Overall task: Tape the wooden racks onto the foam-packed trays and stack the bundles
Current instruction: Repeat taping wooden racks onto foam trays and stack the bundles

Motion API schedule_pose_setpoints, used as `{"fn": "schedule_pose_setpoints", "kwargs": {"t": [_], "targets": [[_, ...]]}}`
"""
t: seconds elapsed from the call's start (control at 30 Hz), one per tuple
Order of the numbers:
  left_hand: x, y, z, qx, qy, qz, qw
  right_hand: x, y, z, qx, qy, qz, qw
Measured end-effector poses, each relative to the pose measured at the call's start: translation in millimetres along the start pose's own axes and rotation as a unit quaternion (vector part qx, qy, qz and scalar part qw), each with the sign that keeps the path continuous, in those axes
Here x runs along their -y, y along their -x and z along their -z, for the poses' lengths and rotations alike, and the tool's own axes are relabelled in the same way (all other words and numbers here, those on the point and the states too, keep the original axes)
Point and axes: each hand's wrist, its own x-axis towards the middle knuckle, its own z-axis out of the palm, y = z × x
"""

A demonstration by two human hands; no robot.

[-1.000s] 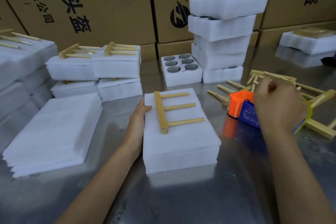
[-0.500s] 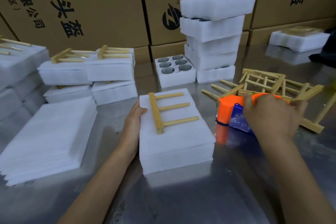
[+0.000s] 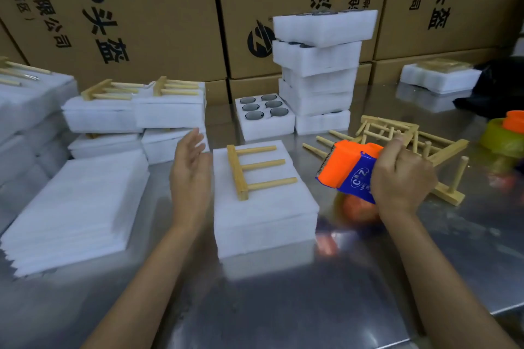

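Observation:
A white foam-packed tray (image 3: 263,212) lies on the steel table in front of me, with a three-pegged wooden rack (image 3: 249,171) flat on its top. My left hand (image 3: 188,176) hovers just left of the tray, fingers loosely spread, touching nothing. My right hand (image 3: 402,178) grips an orange and blue tape dispenser (image 3: 347,168), lifted off the table to the right of the tray, its toothed edge facing the tray.
Taped bundles (image 3: 136,110) are stacked at back left. A pile of foam sheets (image 3: 76,207) lies left. An open tray with dark cups (image 3: 263,116) and a tall tray stack (image 3: 320,71) stand behind. Loose racks (image 3: 411,144) lie right, near another dispenser (image 3: 507,133). Cardboard boxes (image 3: 136,8) form a wall.
My left hand has let go of the tray's left side and lifted away. My right hand has picked the tape dispenser up off the table and swung it toward the tray.

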Motion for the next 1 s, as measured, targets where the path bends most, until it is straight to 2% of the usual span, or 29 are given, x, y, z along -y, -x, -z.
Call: {"fn": "schedule_pose_setpoints", "kwargs": {"t": [0.07, 0.13, 0.23, 0.3, 0.43, 0.67, 0.8, 0.93, 1.0], "targets": [[-26, 2, -7, 0.025, -0.008, -0.097, 0.995, 9, 0, 4, -0.005, -0.034, 0.027, 0.999], [-53, 11, -23, 0.111, -0.016, -0.109, 0.988, 20, -3, 9, 0.001, -0.068, 0.036, 0.997], [-77, 33, -51, 0.306, -0.035, 0.010, 0.951, 39, -14, 19, 0.009, -0.110, 0.024, 0.994], [-83, 41, -61, 0.361, -0.008, 0.088, 0.928, 48, -19, 26, 0.011, -0.133, 0.039, 0.990], [-87, 44, -59, 0.350, 0.089, 0.127, 0.924, 54, -24, 36, 0.017, -0.161, 0.062, 0.985], [-92, 39, -44, 0.334, 0.076, 0.137, 0.929, 66, -20, 41, 0.068, -0.171, 0.071, 0.980], [-100, 32, -36, 0.335, 0.094, 0.151, 0.925, 76, -24, 42, 0.126, -0.190, 0.075, 0.971], [-105, 21, -35, 0.255, 0.044, 0.138, 0.956, 94, -36, 42, 0.205, -0.165, 0.089, 0.961], [-107, 13, -33, 0.212, 0.054, 0.161, 0.962, 106, -49, 37, 0.267, -0.132, 0.095, 0.950]]}}
